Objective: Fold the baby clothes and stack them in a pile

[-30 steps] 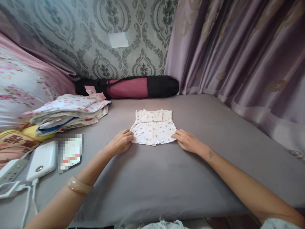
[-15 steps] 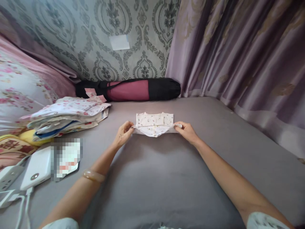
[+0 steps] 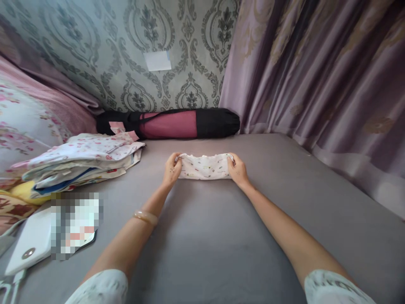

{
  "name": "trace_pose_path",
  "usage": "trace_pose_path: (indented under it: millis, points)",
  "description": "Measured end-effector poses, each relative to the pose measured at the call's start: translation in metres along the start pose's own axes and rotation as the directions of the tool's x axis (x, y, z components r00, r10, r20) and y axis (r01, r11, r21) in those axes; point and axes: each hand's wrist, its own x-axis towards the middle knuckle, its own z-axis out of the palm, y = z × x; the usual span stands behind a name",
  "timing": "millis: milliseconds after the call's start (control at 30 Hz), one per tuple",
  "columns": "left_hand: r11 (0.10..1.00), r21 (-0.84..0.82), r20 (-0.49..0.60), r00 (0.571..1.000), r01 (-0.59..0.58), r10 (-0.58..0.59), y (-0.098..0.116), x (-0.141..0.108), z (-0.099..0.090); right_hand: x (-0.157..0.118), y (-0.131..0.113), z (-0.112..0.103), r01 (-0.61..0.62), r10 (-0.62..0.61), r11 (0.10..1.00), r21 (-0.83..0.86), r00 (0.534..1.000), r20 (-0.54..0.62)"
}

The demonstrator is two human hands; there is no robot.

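Observation:
A white cloth with small printed figures is folded into a narrow band in the middle of the grey bed sheet. My left hand grips its left end, with the fingertips partly hidden behind the fabric. At the right end, my right hand is closed on the same cloth. The fabric spans straight between the two hands, its upper edge slightly uneven.
On the left lies a stack of folded clothes, with a white power bank and a pixelated phone nearer. A black and pink rolled bag lies along the wall. Purple curtains hang at right.
Both hands have drawn slightly inward, and the near edge they held has been folded up and away over the cloth. The view has shifted a little, moving the left-side items further left.

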Motion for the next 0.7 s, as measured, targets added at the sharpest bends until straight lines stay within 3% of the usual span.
trace_pose_path:
  millis: [167, 300, 467, 567, 700]
  points:
    - [0.998, 0.070, 0.021, 1.000, 0.007, -0.008, -0.021, 0.023, 0.018, 0.016, 0.013, 0.011, -0.032, 0.053, 0.966, -0.256, 0.996, 0.076]
    - [0.963, 0.180, 0.027, 0.977, 0.201, -0.210, -0.032, 0.036, 0.026, 0.023, 0.018, 0.016, -0.112, 0.216, 0.877, -0.467, 0.960, 0.176]
    - [0.945, 0.183, 0.055, 0.957, 0.271, -0.285, -0.041, 0.036, 0.022, 0.025, 0.018, 0.019, -0.185, 0.292, 0.856, -0.484, 0.944, 0.155]
    - [0.965, 0.184, 0.100, 0.973, 0.189, -0.209, -0.045, 0.032, 0.021, 0.026, 0.020, 0.020, -0.204, 0.293, 0.871, -0.447, 0.946, 0.139]
    - [0.968, 0.241, 0.116, 0.993, -0.065, 0.038, -0.049, 0.029, 0.023, 0.026, 0.023, 0.019, -0.193, 0.264, 0.890, -0.413, 0.957, 0.123]
